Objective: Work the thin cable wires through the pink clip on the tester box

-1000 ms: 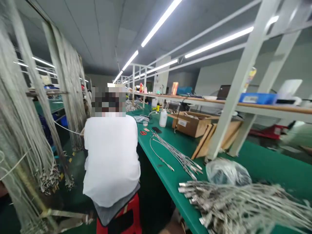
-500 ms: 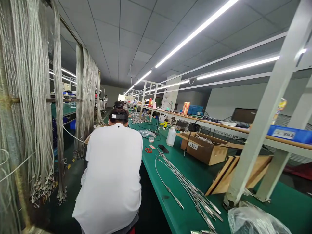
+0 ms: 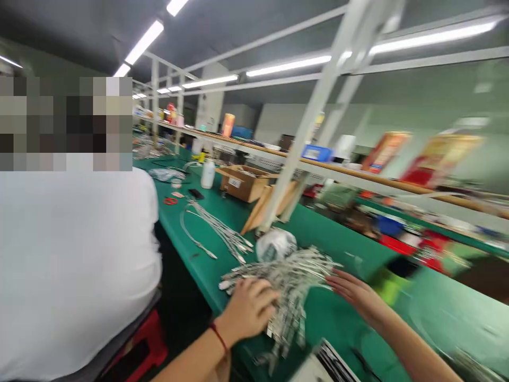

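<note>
A tangled pile of grey cables [image 3: 296, 273] with metal-looking ends lies on the green table in front of me. My left hand [image 3: 254, 305] rests at the pile's near left side, its fingers bent loosely and slightly apart, palm hidden. A dark red cord circles that wrist. At the right side of the pile is my right hand [image 3: 352, 292], fingers stretched out and tips at the cable edge; nothing shows in its grasp. Motion blur softens both hands and the cables.
A person in a white shirt [image 3: 75, 254] sits close at left on a red stool [image 3: 149, 345]. Farther along the table [image 3: 170, 231] lie a bundle of cables [image 3: 222, 228], red scissors [image 3: 170, 201], a white bottle [image 3: 207, 174] and a cardboard box [image 3: 242, 183]. A slanting post [image 3: 294, 148] rises behind the pile.
My view has swung right and down. Both my hands and the cable pile have come into sight, while the seated person has shifted to the left edge.
</note>
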`<state>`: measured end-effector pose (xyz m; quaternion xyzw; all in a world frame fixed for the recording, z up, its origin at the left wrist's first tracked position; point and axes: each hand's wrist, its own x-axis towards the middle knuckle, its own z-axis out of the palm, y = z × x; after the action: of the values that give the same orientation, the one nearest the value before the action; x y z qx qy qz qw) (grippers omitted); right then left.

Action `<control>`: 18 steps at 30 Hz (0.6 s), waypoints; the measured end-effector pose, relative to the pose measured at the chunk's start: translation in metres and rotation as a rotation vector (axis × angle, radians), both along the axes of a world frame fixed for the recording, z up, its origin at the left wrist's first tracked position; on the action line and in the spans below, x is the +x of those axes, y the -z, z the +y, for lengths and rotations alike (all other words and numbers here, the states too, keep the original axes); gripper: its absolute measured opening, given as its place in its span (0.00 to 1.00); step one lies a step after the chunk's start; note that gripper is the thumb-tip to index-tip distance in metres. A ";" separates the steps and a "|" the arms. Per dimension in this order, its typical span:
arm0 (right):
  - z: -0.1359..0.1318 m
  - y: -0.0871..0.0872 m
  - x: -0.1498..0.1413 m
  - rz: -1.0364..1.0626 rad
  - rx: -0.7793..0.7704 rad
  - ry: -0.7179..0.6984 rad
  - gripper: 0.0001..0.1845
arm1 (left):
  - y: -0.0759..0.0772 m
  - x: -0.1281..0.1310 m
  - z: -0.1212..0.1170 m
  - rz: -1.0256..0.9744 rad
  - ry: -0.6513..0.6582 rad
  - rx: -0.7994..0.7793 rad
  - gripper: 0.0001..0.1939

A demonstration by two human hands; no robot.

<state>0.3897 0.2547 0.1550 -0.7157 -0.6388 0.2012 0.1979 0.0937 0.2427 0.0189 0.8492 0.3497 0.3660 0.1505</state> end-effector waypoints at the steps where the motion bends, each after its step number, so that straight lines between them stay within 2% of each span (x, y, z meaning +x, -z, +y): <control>1: -0.031 0.000 0.027 0.041 -0.069 0.035 0.19 | 0.005 -0.001 0.001 -0.025 0.004 0.000 0.20; 5: -0.148 -0.010 0.105 0.182 -0.283 0.150 0.25 | 0.023 -0.007 0.008 -0.089 0.060 0.021 0.23; 7: -0.199 -0.015 0.136 0.176 -0.349 0.281 0.27 | 0.031 -0.008 0.011 -0.090 0.108 0.043 0.23; 10: -0.259 -0.014 0.172 0.046 -0.376 0.557 0.17 | 0.042 -0.005 0.015 -0.002 0.065 0.230 0.21; 12: -0.284 -0.007 0.188 -0.080 -0.351 0.721 0.14 | 0.049 -0.004 0.019 0.017 0.053 0.301 0.22; 14: -0.297 0.003 0.198 -0.173 -0.313 0.825 0.15 | 0.055 -0.005 0.024 0.012 0.051 0.327 0.22; 18: -0.306 0.018 0.204 -0.236 -0.271 0.904 0.18 | 0.061 -0.009 0.032 0.004 0.076 0.302 0.23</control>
<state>0.5936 -0.0511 0.1374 -0.9588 -0.2498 0.0941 0.0967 0.0850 0.2749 -0.0421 0.8754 0.2587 0.4070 0.0341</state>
